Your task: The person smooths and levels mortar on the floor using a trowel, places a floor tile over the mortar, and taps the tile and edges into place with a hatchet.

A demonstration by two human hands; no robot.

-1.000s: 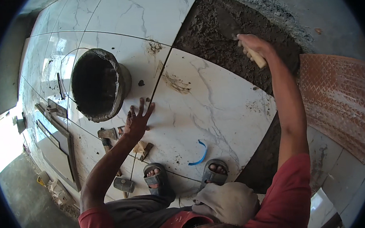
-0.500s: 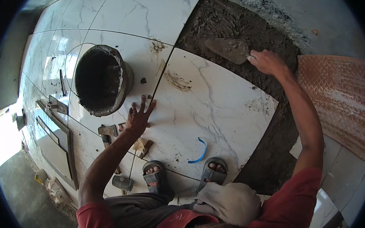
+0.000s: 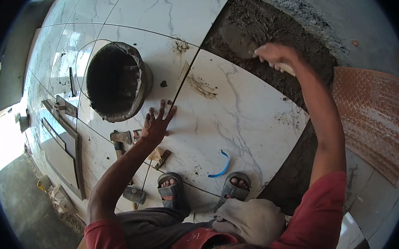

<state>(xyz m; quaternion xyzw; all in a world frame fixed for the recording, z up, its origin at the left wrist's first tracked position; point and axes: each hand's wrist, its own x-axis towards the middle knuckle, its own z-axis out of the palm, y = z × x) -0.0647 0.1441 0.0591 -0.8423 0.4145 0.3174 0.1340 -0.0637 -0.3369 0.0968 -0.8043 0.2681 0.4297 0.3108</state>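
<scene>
My right hand is closed around the pale handle of a trowel, slightly blurred. The mud-coated blade lies on the dark wet mortar bed at the far right. My left hand leans on a white marble-veined floor tile, its fingers spread and dirty. Just beyond that hand stands a black bucket with a mortar-crusted rim and a wire handle. Small crumbs of mortar lie between the bucket and my fingertips.
A hammer, a hatchet-like tool and a blue curved strip lie near my sandalled feet. Tile pieces rest at the left. A reddish-brown tile with a ridged face sits at the right, beside the mortar.
My right hand has moved the trowel leftward and a little farther away over the mortar, and its wrist has turned, baring the handle's end. The left hand stays on the tile.
</scene>
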